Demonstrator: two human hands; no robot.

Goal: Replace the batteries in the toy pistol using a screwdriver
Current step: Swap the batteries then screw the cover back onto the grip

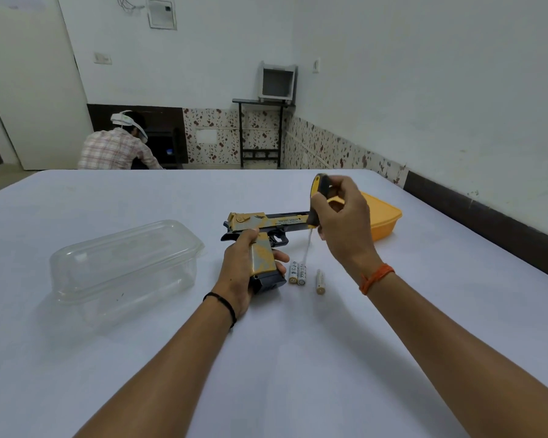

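A yellow and dark toy pistol [268,222] lies on its side on the white table [171,343], barrel pointing right. My left hand [239,270] grips its handle. My right hand [339,216] holds a screwdriver [318,188] with a yellow and black handle, raised above the table. The metal shaft points down toward the batteries. Two batteries [297,273] lie side by side just right of the pistol grip. A third battery [320,282] lies a little further right.
A clear plastic container [124,267] sits upside down on the left of the table. An orange lid [383,219] rests behind my right hand. A person sits on the floor beyond the table's far edge. A wall runs along the right.
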